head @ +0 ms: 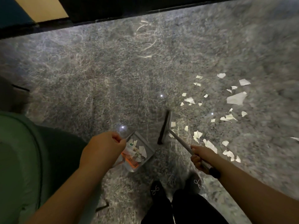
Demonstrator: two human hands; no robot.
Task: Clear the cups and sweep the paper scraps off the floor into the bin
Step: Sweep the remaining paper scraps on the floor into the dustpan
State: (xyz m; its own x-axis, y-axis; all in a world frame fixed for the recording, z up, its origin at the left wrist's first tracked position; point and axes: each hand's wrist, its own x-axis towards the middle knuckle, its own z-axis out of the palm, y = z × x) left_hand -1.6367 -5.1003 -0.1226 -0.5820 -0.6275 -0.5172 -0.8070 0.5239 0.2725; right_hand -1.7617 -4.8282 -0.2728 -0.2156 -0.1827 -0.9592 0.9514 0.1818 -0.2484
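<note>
I look down on a speckled grey stone floor [113, 75], polished enough to throw back small bright points of light. A dark baseboard [145, 13] runs along its far edge, with a tan panel [43, 8] above. The room is dim. A green cushioned seat [17, 159] fills the left.

One camera only, worn on the head, looking steeply down and forward at the floor [129, 70]. Both forearms reach in from the bottom edge; the feet [174, 188] sit directly below, close.
</note>
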